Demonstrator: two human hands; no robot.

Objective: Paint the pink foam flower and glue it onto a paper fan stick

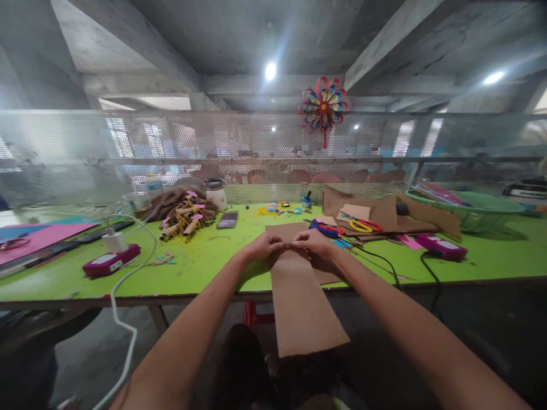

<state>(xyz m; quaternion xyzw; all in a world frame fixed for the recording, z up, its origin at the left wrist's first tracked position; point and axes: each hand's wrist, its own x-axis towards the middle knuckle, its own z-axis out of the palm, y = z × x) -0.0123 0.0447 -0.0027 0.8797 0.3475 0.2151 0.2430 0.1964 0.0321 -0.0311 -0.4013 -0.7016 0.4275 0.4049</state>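
A long strip of brown cardboard [305, 302] hangs over the table's front edge toward me. Its far end is pinched between the fingers of my left hand [265, 246] and my right hand [315, 242], which are close together. Under and behind the strip lies another brown cardboard piece [284, 230], partly covered by my hands. Just beyond my right hand rests a blue-and-red tool [327, 229], perhaps a glue gun. Scissors with yellow and red handles [363, 225] lie on cardboard to its right.
Purple power sockets [111, 261] [442, 246] sit at left and right, with cables trailing over the edge. Rolled cardboard tubes [183, 225] and yellow strands lie at left. A green basket [482, 210] stands far right. A perforated screen [256, 142] bounds the table's back.
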